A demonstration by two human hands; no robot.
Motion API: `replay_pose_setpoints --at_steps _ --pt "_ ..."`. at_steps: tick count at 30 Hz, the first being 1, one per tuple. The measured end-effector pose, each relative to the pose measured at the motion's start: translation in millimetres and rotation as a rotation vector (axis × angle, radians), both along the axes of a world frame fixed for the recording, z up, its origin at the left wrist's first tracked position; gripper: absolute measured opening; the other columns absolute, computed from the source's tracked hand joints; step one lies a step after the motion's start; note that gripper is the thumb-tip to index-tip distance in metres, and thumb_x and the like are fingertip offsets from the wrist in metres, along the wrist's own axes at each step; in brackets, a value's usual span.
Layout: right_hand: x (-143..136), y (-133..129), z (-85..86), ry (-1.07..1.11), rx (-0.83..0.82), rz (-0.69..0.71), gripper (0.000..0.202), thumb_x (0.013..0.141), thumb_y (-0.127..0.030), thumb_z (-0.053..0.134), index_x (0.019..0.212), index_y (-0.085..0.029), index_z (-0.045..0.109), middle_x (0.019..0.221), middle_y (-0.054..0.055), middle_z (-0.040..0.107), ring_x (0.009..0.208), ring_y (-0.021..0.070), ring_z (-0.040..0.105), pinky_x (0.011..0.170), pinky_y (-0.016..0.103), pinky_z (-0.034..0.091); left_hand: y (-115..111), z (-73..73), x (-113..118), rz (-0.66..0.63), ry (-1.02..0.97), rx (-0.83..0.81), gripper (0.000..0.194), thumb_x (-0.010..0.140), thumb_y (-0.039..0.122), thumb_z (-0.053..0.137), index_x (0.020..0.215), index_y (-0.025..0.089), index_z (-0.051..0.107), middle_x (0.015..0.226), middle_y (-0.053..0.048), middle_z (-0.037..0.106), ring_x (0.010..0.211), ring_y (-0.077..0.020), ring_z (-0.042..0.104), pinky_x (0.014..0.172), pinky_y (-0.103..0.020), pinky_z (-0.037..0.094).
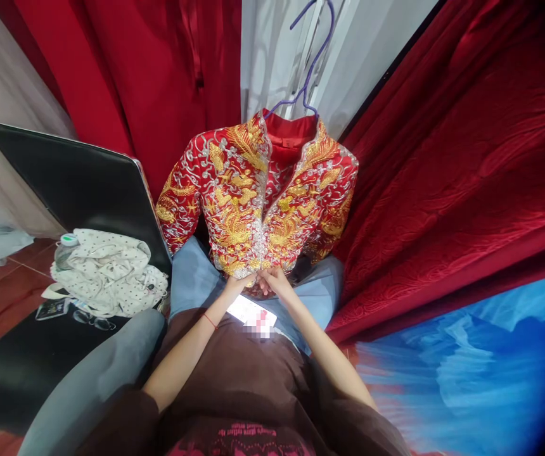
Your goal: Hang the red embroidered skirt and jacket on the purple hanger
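A red jacket [237, 209] with dense gold and silver embroidery hangs upright in front of me on a purple hanger [307, 79]. Its stand collar gapes in a V, and the two front edges come together lower down. At the bottom of the front opening, my left hand [241, 284] has its fingers closed on the hem. My right hand [275, 280] meets it there, fingers bent and pinched on the jacket's other front edge. Whatever small fastening may lie between the fingertips is hidden. Just below my hands, a phone [244, 309] with a lit screen rests on my lap.
To the left stands a black chair [77, 177] bearing a crumpled spotted cloth [111, 272], sunglasses [94, 320] and a small dark card-like item [52, 308]. Red drapery [467, 171] hangs close on the right, above blue tulle-like fabric [481, 361]. More red cloth [144, 69] hangs behind.
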State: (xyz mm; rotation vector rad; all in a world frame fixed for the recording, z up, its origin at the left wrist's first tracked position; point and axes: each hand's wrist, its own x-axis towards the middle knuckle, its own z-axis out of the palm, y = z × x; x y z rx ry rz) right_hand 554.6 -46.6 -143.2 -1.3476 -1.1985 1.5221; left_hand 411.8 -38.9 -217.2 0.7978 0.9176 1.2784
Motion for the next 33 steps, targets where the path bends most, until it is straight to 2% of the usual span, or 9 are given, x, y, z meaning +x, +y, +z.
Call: replay_pose_setpoints --at_steps 6,11,14,18,21,25,27,30,33 --pt "-16.7 19.7 1.3 0.098 -0.02 -0.13 0.034 0.064 -0.045 0.075 0.052 -0.019 0.057 0.042 -0.002 0.055 0.036 0.0064 0.04 0.04 0.02 0.03 10.1 -8.3 4.3 0.13 -0.004 -0.043 0.053 0.054 0.027 0.091 0.103 0.018 0.071 0.121 -0.01 0.071 0.125 -0.0285 0.061 0.116 -0.043 0.039" --pt "-29.3 50.6 42.6 0.182 0.113 -0.23 0.032 0.073 -0.046 0.068 0.06 -0.019 0.059 0.046 -0.004 0.053 0.041 0.0062 0.041 0.043 0.02 0.032 13.3 -14.0 7.1 0.193 -0.006 -0.194 0.061 0.049 0.021 0.093 0.104 0.017 0.068 0.117 -0.009 0.073 0.125 -0.0292 0.062 0.117 -0.048 0.04" --pt "-34.0 60.2 70.1 0.224 0.28 -0.193 0.034 0.077 -0.052 0.067 0.069 -0.019 0.062 0.054 -0.002 0.059 0.043 0.007 0.045 0.045 0.022 0.036 10.7 -5.3 -6.1 0.169 0.028 -0.239 0.057 0.057 0.025 0.09 0.109 0.02 0.068 0.118 -0.009 0.072 0.119 -0.0279 0.065 0.113 -0.047 0.043" --pt "-35.3 56.3 83.5 0.217 0.397 -0.147 0.038 0.076 -0.056 0.069 0.072 -0.018 0.064 0.06 -0.001 0.062 0.044 0.0081 0.049 0.048 0.023 0.039 8.5 25.8 -49.6 -0.12 0.308 -0.344 0.029 0.062 0.036 0.089 0.077 0.018 0.073 0.077 -0.013 0.074 0.1 -0.0373 0.07 0.1 -0.056 0.048" --pt "-35.2 51.7 82.5 0.216 0.402 -0.191 0.036 0.073 -0.053 0.073 0.07 -0.018 0.065 0.061 -0.002 0.061 0.044 0.0069 0.046 0.048 0.023 0.038 13.1 63.7 -66.5 -0.127 0.559 -0.266 0.034 0.055 0.033 0.092 0.049 0.021 0.06 0.054 -0.01 0.062 0.11 -0.0413 0.065 0.103 -0.049 0.045" --pt "-37.4 50.1 83.3 0.231 0.367 -0.186 0.034 0.071 -0.052 0.072 0.069 -0.018 0.065 0.059 -0.004 0.057 0.043 0.0065 0.044 0.046 0.023 0.035 30.8 121.6 -34.7 0.085 0.946 0.221 0.019 0.073 0.034 0.081 0.08 0.021 0.07 0.088 -0.01 0.074 0.11 -0.032 0.066 0.101 -0.036 0.043" --pt "-38.0 51.0 84.6 0.236 0.357 -0.185 0.033 0.07 -0.051 0.071 0.068 -0.018 0.063 0.055 -0.005 0.053 0.042 0.0063 0.041 0.044 0.023 0.032 40.5 142.0 -11.3 0.118 1.228 0.332 0.017 0.089 0.03 0.063 0.101 0.019 0.069 0.106 -0.013 0.074 0.107 -0.0281 0.068 0.095 -0.034 0.046" --pt "-37.8 54.8 87.5 0.246 0.353 -0.202 0.029 0.067 -0.046 0.071 0.064 -0.018 0.061 0.05 -0.007 0.046 0.042 0.0053 0.034 0.044 0.022 0.025 49.1 152.1 9.6 0.063 1.506 0.352 0.029 0.099 0.023 0.043 0.117 0.016 0.064 0.112 -0.015 0.073 0.105 -0.0253 0.07 0.089 -0.032 0.048" --pt "-39.0 61.2 95.6 0.249 0.351 -0.201 0.027 0.066 -0.041 0.071 0.059 -0.018 0.058 0.05 -0.007 0.044 0.043 0.0045 0.03 0.044 0.022 0.022 50.6 145.9 12.8 0.044 1.577 0.366 0.035 0.102 0.027 0.039 0.127 0.016 0.06 0.115 -0.015 0.073 0.105 -0.0239 0.071 0.085 -0.03 0.049"
